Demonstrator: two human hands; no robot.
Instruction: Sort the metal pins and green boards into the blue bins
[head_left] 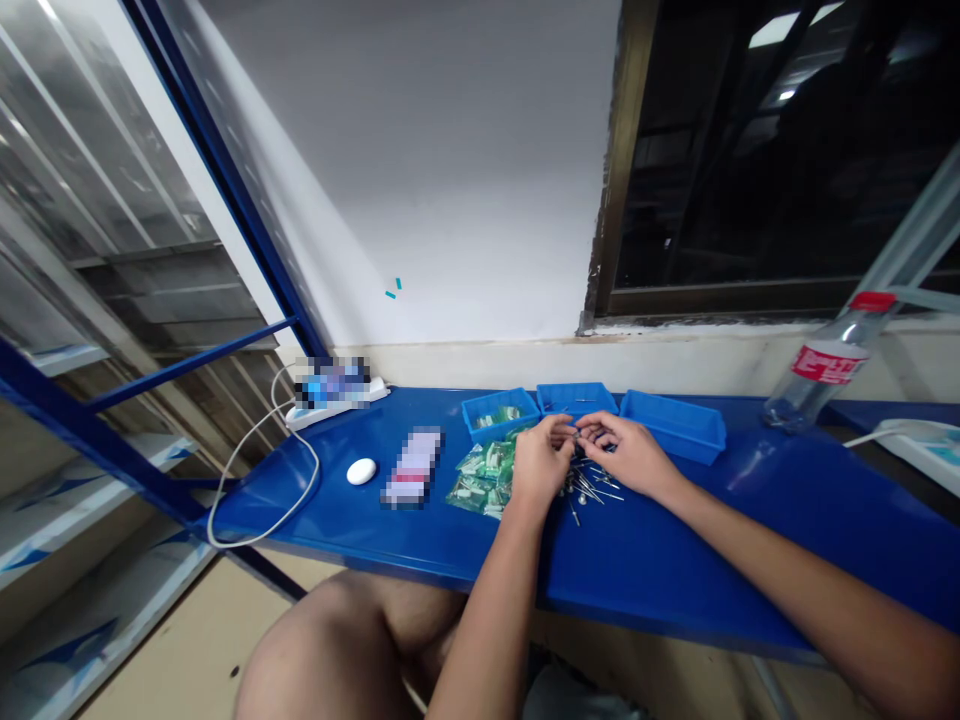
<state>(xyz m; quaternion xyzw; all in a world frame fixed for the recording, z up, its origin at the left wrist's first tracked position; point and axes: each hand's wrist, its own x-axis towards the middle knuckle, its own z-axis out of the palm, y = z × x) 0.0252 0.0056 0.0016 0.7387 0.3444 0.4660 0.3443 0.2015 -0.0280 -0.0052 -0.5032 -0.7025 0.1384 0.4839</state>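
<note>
My left hand (541,460) and my right hand (619,452) meet over the blue table, fingertips bent together in a pinch. Between them shows a bit of something small and metallic, too small to name. Under and beside my right hand lies a loose pile of thin metal pins (589,483), some with wider heads. Green-and-clear plastic packets (484,475) with pale pieces inside lie left of my left hand, which partly covers them. Behind the hands stand a blue bin with packets (474,428), a middle blue bin (574,398) and a right blue bin (679,428).
The blue table (675,570) runs along the wall below a dark window. On its left are a white oval case (361,471), a blurred-out flat item (414,468) and a power strip (341,403) with a looping white cable (315,480). A plastic bottle (821,370) stands at the right.
</note>
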